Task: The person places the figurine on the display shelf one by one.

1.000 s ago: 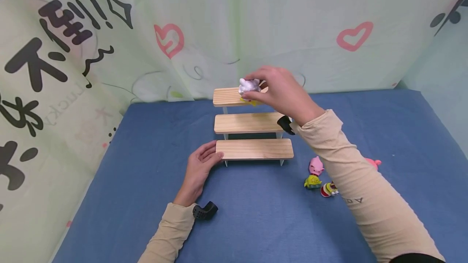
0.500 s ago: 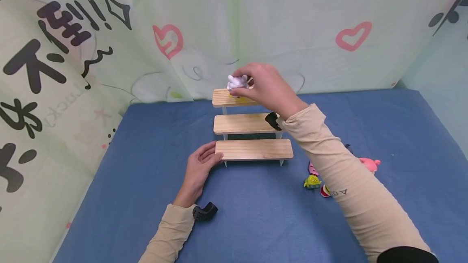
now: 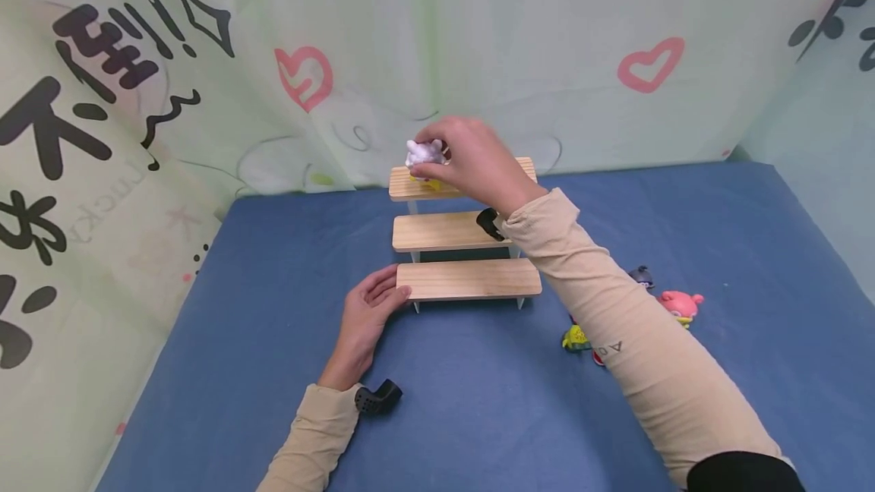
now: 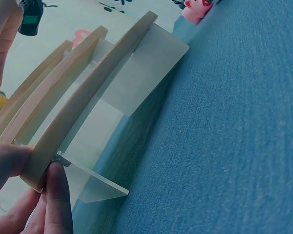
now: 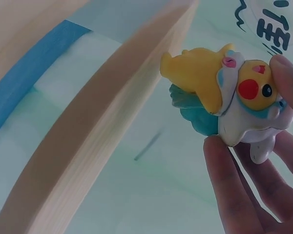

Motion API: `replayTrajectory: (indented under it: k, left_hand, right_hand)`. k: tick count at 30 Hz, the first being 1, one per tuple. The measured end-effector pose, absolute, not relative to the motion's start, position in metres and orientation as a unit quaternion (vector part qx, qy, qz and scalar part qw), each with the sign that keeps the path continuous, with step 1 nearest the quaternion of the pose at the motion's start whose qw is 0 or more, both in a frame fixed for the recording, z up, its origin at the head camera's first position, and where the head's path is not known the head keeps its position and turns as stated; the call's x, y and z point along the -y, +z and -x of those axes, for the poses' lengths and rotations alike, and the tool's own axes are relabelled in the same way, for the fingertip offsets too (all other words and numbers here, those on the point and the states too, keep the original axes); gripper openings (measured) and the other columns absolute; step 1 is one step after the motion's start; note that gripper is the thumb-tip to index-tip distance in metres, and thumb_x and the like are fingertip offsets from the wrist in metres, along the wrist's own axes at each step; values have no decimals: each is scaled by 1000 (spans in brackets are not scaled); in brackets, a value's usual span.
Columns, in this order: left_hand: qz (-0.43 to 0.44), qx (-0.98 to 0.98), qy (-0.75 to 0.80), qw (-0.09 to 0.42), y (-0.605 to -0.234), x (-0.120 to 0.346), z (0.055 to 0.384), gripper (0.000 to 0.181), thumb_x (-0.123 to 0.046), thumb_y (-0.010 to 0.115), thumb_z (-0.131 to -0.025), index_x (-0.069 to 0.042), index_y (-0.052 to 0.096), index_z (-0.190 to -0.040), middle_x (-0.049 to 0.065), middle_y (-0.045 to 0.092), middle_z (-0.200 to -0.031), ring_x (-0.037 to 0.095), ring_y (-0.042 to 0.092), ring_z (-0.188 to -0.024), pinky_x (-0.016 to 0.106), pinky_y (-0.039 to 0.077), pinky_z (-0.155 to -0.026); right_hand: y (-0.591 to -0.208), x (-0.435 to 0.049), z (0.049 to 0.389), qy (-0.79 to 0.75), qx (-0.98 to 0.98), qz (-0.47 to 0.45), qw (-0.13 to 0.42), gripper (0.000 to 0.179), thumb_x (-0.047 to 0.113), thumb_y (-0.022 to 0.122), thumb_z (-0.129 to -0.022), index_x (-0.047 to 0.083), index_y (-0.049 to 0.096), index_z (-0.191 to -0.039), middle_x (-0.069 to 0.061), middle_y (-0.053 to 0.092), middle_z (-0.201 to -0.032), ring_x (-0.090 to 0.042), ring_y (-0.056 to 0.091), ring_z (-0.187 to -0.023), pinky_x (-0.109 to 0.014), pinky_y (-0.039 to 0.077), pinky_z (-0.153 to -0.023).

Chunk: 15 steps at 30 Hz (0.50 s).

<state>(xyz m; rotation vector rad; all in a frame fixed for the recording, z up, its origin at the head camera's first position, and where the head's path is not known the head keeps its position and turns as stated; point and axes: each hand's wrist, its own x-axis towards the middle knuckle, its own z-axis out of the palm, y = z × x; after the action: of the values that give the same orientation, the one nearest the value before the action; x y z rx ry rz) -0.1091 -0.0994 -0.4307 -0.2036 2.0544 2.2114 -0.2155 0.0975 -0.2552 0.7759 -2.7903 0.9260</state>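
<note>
My right hand (image 3: pixel 481 165) pinches a small toy figurine (image 3: pixel 424 154) over the left part of the top board of a three-tier wooden display stand (image 3: pixel 472 279). Up close in the right wrist view, the figurine (image 5: pixel 244 97) has a yellow body and face, a red cheek, a white hood and a teal piece at its back. Its yellow feet point toward the board's edge (image 5: pixel 102 117). Down at the stand's lowest board, my left hand (image 3: pixel 362 321) grips the left end. The left wrist view shows thumb and fingers on either side of that board (image 4: pixel 88 97), above a clear support.
To the right on the blue cloth (image 3: pixel 478 401) lie several toys: a pink one (image 3: pixel 680 304), a dark grey one (image 3: pixel 641 276) and a yellow-green one (image 3: pixel 576 339). My right sleeve (image 3: pixel 629 340) partly covers them. A printed curtain (image 3: pixel 513 44) hangs behind the stand.
My right hand has moved left along the top board with the figurine. My left hand keeps its grip on the lowest board. More of the toys at the right now show past the sleeve.
</note>
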Motion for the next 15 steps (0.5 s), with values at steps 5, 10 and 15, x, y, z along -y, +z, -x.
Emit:
replayTrajectory:
  k: [5, 10, 15]
  left_hand:
    - [66, -676, 732, 58, -431, 101, 109, 48, -5, 74, -89, -4, 57, -134, 16, 64, -127, 15, 67, -101, 26, 60, -85]
    - [65, -675, 733, 59, -431, 101, 110, 49, -5, 74, -89, -4, 57, -134, 17, 64, -127, 16, 67, -101, 25, 59, -85]
    - [67, -675, 732, 59, -431, 101, 110, 49, -5, 74, -89, -3, 57, -134, 17, 64, -127, 16, 67, -101, 25, 60, -85]
  right_hand:
    - [-256, -93, 218, 311, 915, -253, 48, 38, 26, 77, -88, 4, 70, -118, -10, 68, -112, -22, 65, -96, -33, 56, -85]
    - [-258, -89, 221, 318, 912, -254, 46, 36, 24, 77, -89, 4, 70, -118, -10, 67, -113, -21, 64, -97, -33, 55, -86]
    - [-257, -86, 223, 318, 912, -256, 46, 36, 25, 77, -88, 5, 70, -117, -9, 68, -112, -21, 64, -96, -33, 55, -85]
